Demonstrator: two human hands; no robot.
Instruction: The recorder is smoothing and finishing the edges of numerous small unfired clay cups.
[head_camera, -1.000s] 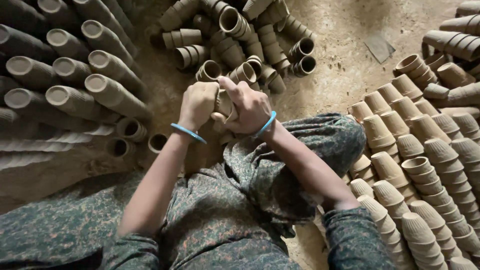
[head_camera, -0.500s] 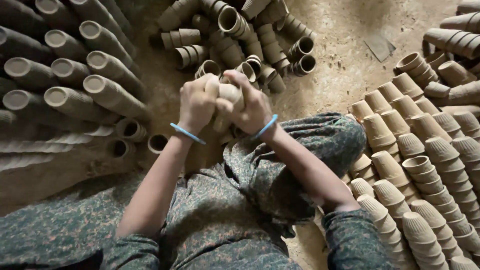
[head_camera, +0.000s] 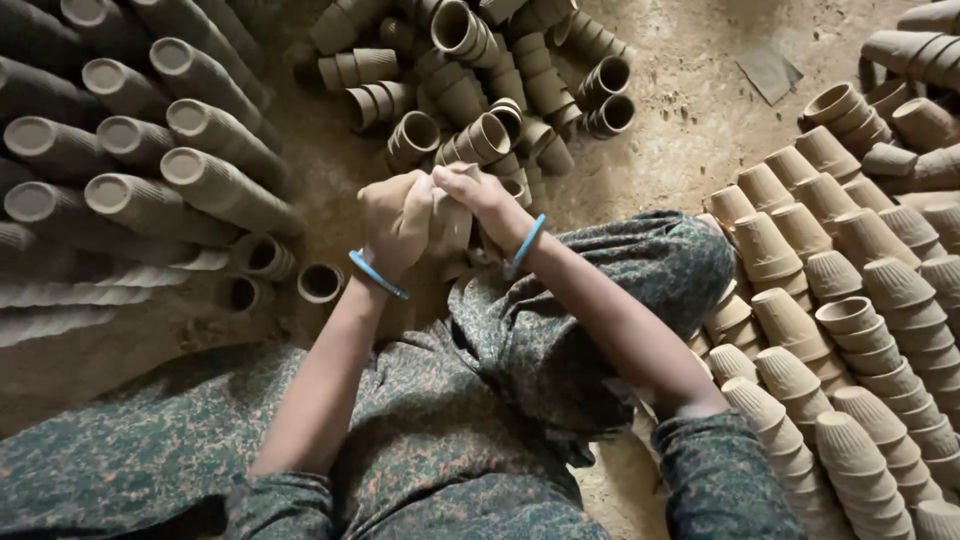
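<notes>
Clay cups (head_camera: 447, 222) mostly hidden inside both hands, count unclear. Long cup stacks (head_camera: 150, 205) cut off at floor's left edge; cup rows (head_camera: 880, 330) cut off at right edge.

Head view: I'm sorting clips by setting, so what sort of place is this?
Probably a pottery yard: stacked clay cups on a dirt floor, more cups in long rows, both hands gripping one.
</notes>
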